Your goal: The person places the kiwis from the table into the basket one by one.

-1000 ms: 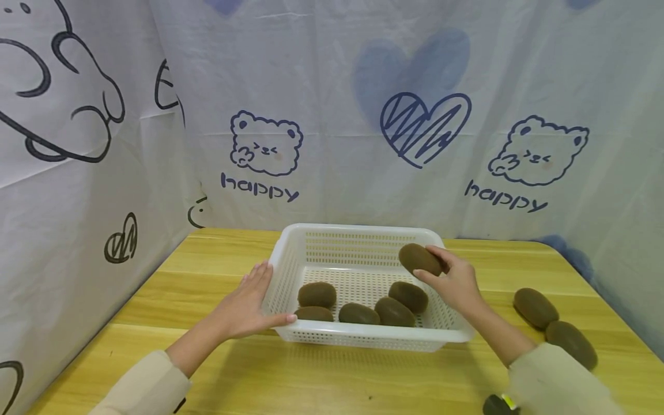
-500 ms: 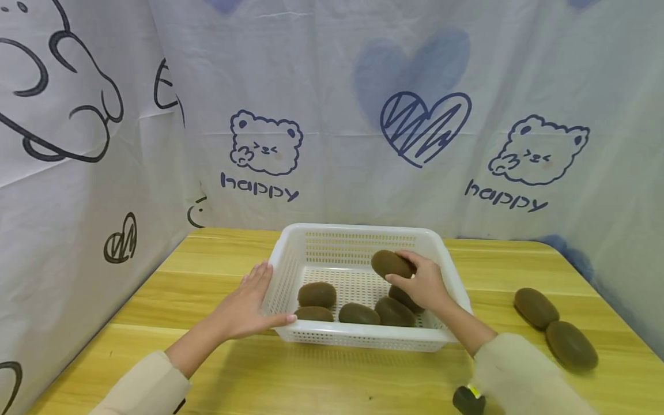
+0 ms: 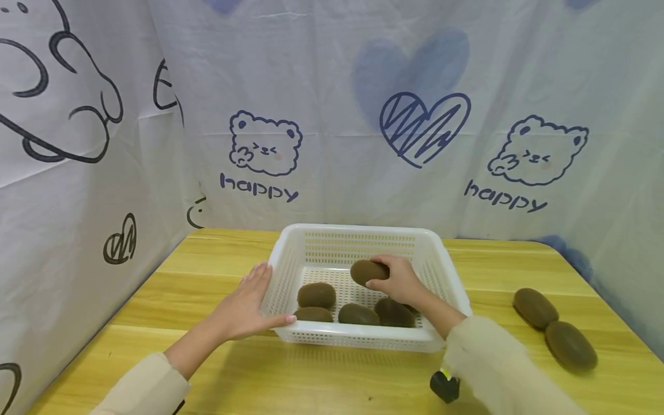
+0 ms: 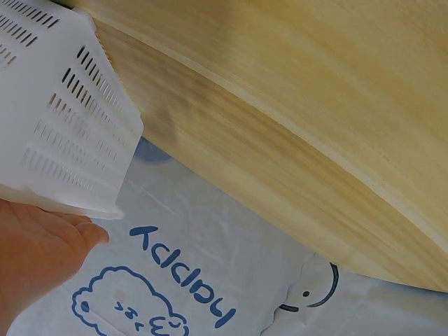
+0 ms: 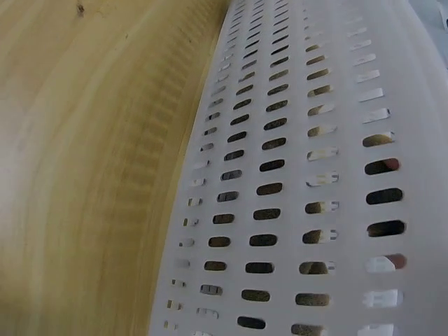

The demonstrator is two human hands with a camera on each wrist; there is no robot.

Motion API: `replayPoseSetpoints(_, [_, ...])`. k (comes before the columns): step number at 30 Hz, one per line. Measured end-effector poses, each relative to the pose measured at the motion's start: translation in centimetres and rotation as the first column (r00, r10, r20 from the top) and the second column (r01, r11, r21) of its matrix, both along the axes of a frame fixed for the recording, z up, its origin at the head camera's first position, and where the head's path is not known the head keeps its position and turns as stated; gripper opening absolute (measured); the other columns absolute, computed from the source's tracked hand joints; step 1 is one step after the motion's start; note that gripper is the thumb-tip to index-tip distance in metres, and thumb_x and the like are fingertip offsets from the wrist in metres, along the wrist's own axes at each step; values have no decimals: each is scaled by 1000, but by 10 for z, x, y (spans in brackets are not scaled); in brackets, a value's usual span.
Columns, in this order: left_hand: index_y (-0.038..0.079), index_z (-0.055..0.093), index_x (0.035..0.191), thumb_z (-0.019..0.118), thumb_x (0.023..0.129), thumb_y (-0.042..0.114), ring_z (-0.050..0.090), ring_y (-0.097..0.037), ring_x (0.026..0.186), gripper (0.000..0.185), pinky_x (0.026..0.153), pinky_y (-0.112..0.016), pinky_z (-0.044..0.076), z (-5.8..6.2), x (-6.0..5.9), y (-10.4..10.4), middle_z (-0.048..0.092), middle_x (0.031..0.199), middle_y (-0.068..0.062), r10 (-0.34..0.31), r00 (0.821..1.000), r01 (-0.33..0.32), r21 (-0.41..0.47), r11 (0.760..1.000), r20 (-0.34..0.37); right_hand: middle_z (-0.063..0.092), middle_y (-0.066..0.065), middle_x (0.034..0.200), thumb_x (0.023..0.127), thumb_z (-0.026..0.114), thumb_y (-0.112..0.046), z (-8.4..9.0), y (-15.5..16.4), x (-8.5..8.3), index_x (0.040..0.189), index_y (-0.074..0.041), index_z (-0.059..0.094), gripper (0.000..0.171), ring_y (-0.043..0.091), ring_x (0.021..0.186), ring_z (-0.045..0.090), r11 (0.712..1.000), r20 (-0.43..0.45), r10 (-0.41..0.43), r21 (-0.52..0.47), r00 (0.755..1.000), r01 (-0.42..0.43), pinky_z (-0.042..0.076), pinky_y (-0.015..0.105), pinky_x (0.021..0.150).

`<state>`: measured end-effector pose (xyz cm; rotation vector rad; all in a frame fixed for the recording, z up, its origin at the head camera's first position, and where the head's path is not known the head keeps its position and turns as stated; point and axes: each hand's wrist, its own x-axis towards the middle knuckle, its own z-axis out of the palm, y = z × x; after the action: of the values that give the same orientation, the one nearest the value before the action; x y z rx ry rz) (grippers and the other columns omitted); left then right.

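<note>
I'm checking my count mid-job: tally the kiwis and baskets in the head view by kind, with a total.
Kiwis: 8 (5 lying in the basket, one mostly hidden; 1 held kiwi in the grip of the right hand; 2 loose kiwis on the table)
Baskets: 1
Total: 9

the left grip (image 4: 38,255) touches a white slotted basket (image 4: 31,98), with wooden tabletop (image 4: 280,105) and printed cloth (image 4: 189,203) beyond.
</note>
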<state>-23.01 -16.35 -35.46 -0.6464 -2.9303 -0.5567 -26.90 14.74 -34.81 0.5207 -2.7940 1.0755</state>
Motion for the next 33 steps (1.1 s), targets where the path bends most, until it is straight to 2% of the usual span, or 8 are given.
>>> replayPoseSetpoints(6, [-9, 16, 145, 58, 75, 67, 16, -43, 140, 111, 114, -53, 19, 0, 0, 0, 13, 152, -26, 2, 1000, -2, -6, 1000, -1, 57, 25, 123, 79, 70, -9, -7, -6, -9, 121, 9, 55, 49, 36, 105, 58, 994, 26, 75, 83, 997, -77, 50, 44, 86])
replayPoseSetpoints(11, [-9, 15, 145, 58, 75, 66, 15, -42, 140, 111, 114, -53, 19, 1, 1, 0, 12, 152, -26, -1, 1000, 1, 0, 1000, 2, 58, 24, 121, 77, 72, -7, -11, -9, -11, 119, 8, 56, 47, 39, 112, 55, 981, 47, 102, 160, 994, -108, 46, 47, 94])
replayPoseSetpoints(21, [-7, 14, 145, 57, 75, 67, 14, -42, 141, 111, 114, -53, 19, 0, 0, 0, 11, 153, -25, 2, 1000, -2, 2, 1000, 10, 59, 23, 122, 79, 67, 0, -12, -12, -8, 116, 8, 58, 38, 39, 115, 53, 959, 59, 166, 222, 984, -175, 44, 48, 98])
replayPoseSetpoints(24, [-8, 15, 145, 57, 74, 67, 14, -42, 141, 111, 114, -53, 19, 0, 0, 0, 12, 152, -25, 0, 1000, 0, 3, 1000, 7, 59, 24, 121, 80, 62, 4, -13, -11, -7, 115, 8, 59, 35, 40, 117, 52, 961, 35, 153, 227, 988, -157, 44, 49, 99])
replayPoseSetpoints(29, [-8, 15, 145, 58, 74, 67, 14, -42, 141, 112, 114, -53, 18, 0, 0, 0, 12, 152, -26, -3, 1000, 3, 6, 1000, 5, 58, 23, 123, 82, 58, 6, -9, -7, -6, 116, 6, 59, 34, 39, 119, 51, 981, 1, 64, 185, 998, -63, 43, 49, 100])
replayPoseSetpoints(30, [-8, 15, 145, 58, 74, 67, 14, -42, 141, 112, 114, -53, 18, 0, 0, 0, 12, 152, -26, -2, 1000, 2, 7, 1000, 5, 58, 23, 124, 83, 58, 5, -8, -6, -5, 117, 5, 59, 34, 38, 117, 53, 982, -3, 49, 182, 999, -48, 43, 49, 100])
replayPoseSetpoints(32, [-8, 15, 145, 58, 74, 67, 14, -42, 141, 112, 114, -53, 18, 0, 0, 0, 12, 152, -26, -2, 1000, 2, 8, 1000, 4, 57, 22, 126, 85, 58, 3, -6, -3, -3, 119, 4, 58, 34, 30, 91, 63, 986, 1, 27, 166, 1000, -27, 47, 46, 96])
replayPoseSetpoints(33, [-8, 15, 145, 58, 74, 67, 14, -42, 141, 112, 114, -53, 18, 0, 0, 0, 12, 152, -26, -2, 1000, 2, 9, 1000, 3, 56, 22, 127, 86, 58, 1, -4, -1, -2, 120, 4, 58, 35, 26, 76, 62, 988, 1, 18, 156, 1000, -18, 48, 44, 93])
